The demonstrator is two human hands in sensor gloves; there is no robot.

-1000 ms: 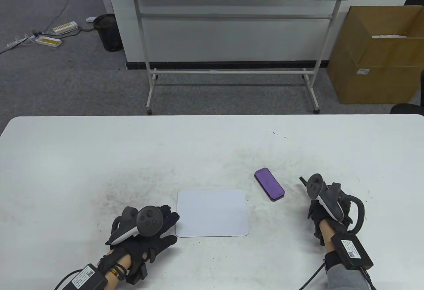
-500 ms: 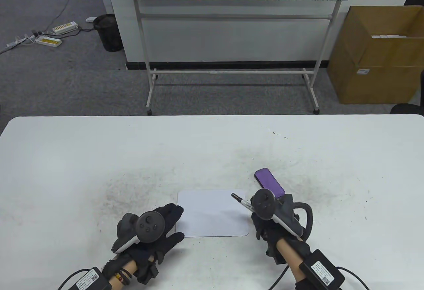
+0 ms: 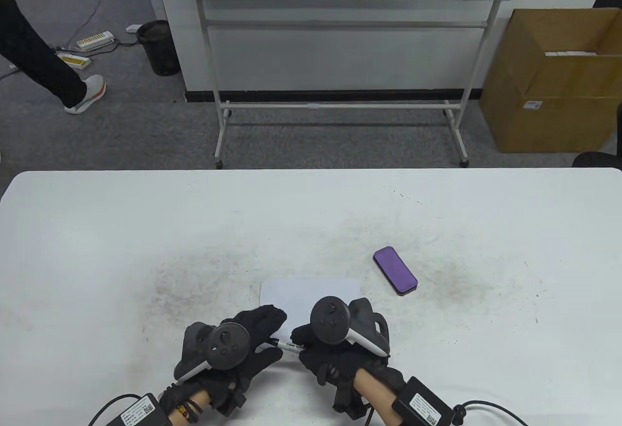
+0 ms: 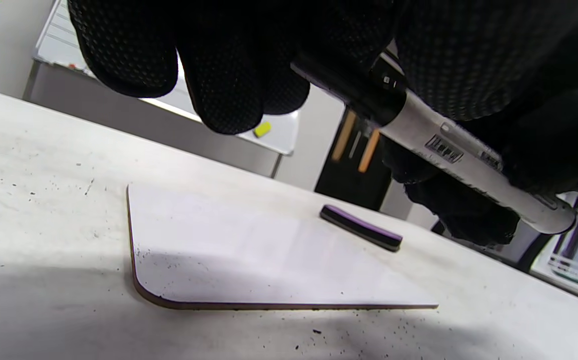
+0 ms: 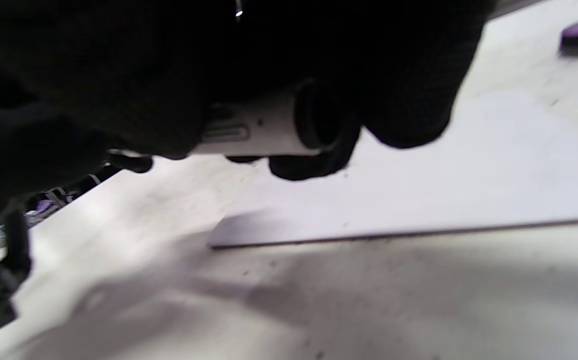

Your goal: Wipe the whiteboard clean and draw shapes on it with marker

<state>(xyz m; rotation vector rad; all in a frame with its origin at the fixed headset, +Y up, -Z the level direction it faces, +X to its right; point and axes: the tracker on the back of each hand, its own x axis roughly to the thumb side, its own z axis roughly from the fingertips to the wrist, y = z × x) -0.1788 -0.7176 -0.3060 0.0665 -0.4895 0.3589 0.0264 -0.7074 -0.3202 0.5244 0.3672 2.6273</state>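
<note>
A small blank whiteboard [image 3: 311,292] lies flat on the white table [image 3: 97,231], near the front edge. Both gloved hands hover over its near half. Between them runs a white marker [image 3: 287,346] with a black cap, held level. My right hand [image 3: 305,344] grips the barrel [image 5: 256,129]. My left hand [image 3: 270,337] has its fingertips curled on the capped end [image 4: 353,90]. A purple eraser [image 3: 394,270] lies to the right of the board, apart from it. The board [image 4: 249,250] shows no marks.
Dark dust speckles the table around the board. Beyond the table stands a large whiteboard on a stand [image 3: 340,105], a cardboard box [image 3: 549,80] and a black bin [image 3: 158,46]. A person's leg [image 3: 43,63] is at the far left.
My right hand carried the marker from the right side, past the eraser, over the board to my left hand. The left hand shifted right and took the cap end. A person's leg appeared.
</note>
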